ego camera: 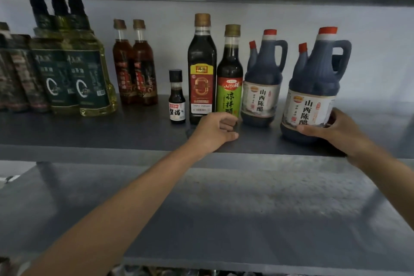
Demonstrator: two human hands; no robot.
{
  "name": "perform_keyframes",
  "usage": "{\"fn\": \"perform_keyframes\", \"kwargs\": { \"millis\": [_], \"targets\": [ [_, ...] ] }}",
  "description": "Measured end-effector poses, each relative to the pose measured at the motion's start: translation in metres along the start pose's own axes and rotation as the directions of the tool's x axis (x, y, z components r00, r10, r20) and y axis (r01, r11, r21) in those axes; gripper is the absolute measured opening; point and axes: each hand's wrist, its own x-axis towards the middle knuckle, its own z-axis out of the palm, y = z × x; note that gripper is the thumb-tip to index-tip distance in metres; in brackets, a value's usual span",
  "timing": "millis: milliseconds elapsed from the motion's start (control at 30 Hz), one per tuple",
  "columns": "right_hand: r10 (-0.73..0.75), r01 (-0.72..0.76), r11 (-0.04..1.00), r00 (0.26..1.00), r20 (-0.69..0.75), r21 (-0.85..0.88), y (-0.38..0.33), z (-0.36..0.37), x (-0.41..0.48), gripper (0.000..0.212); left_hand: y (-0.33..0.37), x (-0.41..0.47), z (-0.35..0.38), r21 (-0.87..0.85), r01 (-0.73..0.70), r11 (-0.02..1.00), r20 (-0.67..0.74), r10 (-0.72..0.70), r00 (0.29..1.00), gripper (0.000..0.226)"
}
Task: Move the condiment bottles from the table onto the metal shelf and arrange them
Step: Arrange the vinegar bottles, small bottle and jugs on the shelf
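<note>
Gap left of small bottle point(177, 96), tall bottles point(202, 69) close-set — shelf point(89, 132) front open

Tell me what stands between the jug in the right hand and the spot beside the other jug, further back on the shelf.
Nothing visible. The right hand grips the front jug low down; the shelf between it and the back jug is bare. The jug hides the spot right behind itself.

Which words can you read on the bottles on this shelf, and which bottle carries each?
"山西陈醋": right jug, gripped by the right hand; also left jug.
"凉拌醋": green-labelled bottle.
"蟹醋": small bottle.
"丹玉": tall bottle.
"山茶油": oil bottle.
Reddish bottles, their labels and all fine print: too blurred.
</note>
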Motion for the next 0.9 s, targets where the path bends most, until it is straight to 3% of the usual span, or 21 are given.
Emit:
{"fn": "perform_keyframes", "kwargs": {
  "millis": [200, 367, 433, 500, 567, 633, 667, 700, 733, 800, 900],
  "targets": [
    [0.067, -0.067, 0.998, 0.997, -0.023, -0.013, -0.001, 0.002, 0.018, 0.08, 0.007, 0.005, 0.009, 0.21, -0.021, 0.977, 0.106, -0.002, 0.994, 0.07],
    [0.043, -0.042, 0.999, 0.998, -0.034, 0.029, 0.001, 0.008, 0.033, 0.069, 0.007, 0.012, 0.012, 0.184, 0.013, 0.983, 0.108, -0.033, 0.994, 0.071],
    [0.037, -0.036, 0.999, 0.998, -0.044, 0.02, 0.002, 0.011, 0.041, 0.072, 0.009, 0.012, 0.011, 0.108, -0.013, 0.994, -0.005, 0.013, 1.0, 0.055],
    [0.052, -0.052, 0.999, 0.998, -0.023, -0.003, 0.005, 0.012, 0.047, 0.074, 0.01, 0.007, 0.003, 0.099, -0.114, 0.989, -0.249, 0.135, 0.959, 0.031],
    [0.059, -0.061, 0.998, 0.996, -0.064, -0.023, 0.007, 0.014, 0.044, 0.078, 0.004, 0.0, -0.018, 0.166, -0.205, 0.965, -0.515, 0.262, 0.816, 0.023],
    [-0.056, 0.037, 0.997, 0.941, -0.334, -0.063, 0.003, 0.018, 0.032, 0.081, -0.011, 0.0, -0.049, 0.187, -0.207, 0.96, -0.703, 0.278, 0.655, 0.042],
    [-0.204, 0.161, 0.978, 0.861, -0.466, -0.13, -0.002, 0.023, 0.023, 0.075, -0.021, 0.002, -0.066, 0.17, -0.16, 0.972, -0.74, 0.233, 0.631, 0.058],
    [-0.359, 0.291, 0.933, 0.774, -0.521, -0.211, -0.011, 0.031, 0.013, 0.064, -0.032, 0.006, -0.081, 0.126, -0.092, 0.988, -0.729, 0.155, 0.667, 0.074],
    [-0.464, 0.387, 0.886, 0.735, -0.494, -0.256, -0.021, 0.041, 0.005, 0.052, -0.041, 0.011, -0.092, 0.048, -0.019, 0.999, -0.675, 0.046, 0.736, 0.092],
    [-0.515, 0.462, 0.856, 0.8, -0.309, -0.232, -0.043, 0.069, -0.003, 0.037, -0.055, 0.019, -0.104, -0.181, 0.095, 0.979, -0.469, -0.171, 0.866, 0.123],
    [-0.429, 0.408, 0.897, 0.896, -0.116, -0.167, -0.058, 0.11, 0.009, 0.038, -0.062, 0.026, -0.11, -0.426, 0.196, 0.883, -0.213, -0.308, 0.927, 0.133]
  ]
}}
